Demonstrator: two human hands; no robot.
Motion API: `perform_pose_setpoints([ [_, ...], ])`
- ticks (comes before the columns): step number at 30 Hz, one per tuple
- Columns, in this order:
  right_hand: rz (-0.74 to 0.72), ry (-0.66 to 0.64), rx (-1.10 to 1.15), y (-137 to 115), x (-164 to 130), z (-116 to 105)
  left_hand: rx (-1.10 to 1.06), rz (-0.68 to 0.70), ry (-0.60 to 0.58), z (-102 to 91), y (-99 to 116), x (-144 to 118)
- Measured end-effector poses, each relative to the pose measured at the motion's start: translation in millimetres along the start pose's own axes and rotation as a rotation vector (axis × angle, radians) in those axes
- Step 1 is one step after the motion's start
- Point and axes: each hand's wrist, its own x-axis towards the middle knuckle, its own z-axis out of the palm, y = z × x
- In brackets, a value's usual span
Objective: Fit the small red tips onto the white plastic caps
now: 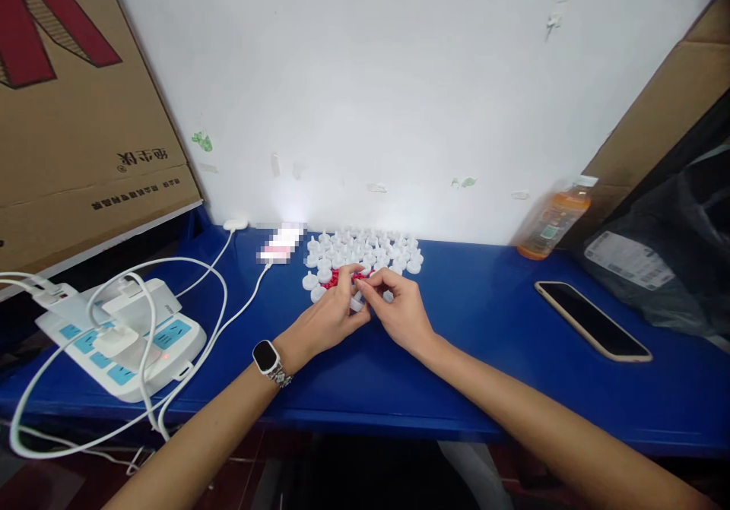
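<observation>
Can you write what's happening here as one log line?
left hand: pinching white cap | right hand: pinching it too | red pieces: beside fingers | table: blue

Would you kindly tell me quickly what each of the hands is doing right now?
Left hand: fingers pinched together at the red pieces; exact hold cannot be told.
Right hand: pinching a small white cap.

Both forearms reach toward twelve o'clock, converging; left hand (328, 318) and right hand (399, 311) meet fingertip to fingertip, fingers curled in a pinch.
</observation>
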Motion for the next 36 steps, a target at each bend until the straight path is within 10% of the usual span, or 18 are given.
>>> perform_pose_setpoints([
  [14,0.041,-0.064,0.04,5,15,-22,0.071,0.071,0.11,-2.2,-2,6],
  [24,-0.198,-0.393,-0.577,7,15,-44,0.332,0.09,0.354,-33.8,-18,5],
  [36,-0.275,-0.308,-0.767,7,17,-30,0.34,-0.078,0.188,-64.7,-45,-14],
])
